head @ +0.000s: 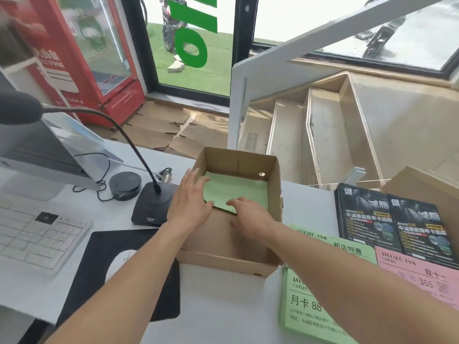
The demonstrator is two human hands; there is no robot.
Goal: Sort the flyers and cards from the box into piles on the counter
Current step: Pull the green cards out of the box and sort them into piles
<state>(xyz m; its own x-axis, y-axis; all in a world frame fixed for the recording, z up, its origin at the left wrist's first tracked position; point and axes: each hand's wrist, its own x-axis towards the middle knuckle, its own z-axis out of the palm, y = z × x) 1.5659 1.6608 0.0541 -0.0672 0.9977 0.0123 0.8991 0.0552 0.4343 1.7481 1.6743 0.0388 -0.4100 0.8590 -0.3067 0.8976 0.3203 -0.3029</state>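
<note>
both hands [191,202] in box [274,192], green flyers [238,192]

Both bare forearms extend forward, converging. Left hand [190,203] palm down, fingers straight and slightly spread, thumb angled inward. Right hand [249,216] just beside it, palm down, fingers bent downward at knuckles; fingertips partly hidden, grasp unclear

A plain brown cardboard box [238,234] holds pale green sheets [236,192], beside green flyers [310,306] with black print, a pink flyer [417,274], black glossy leaflets [395,219] lettered white and orange, and a black mouse mat [104,269] on the white counter [223,306].
</note>
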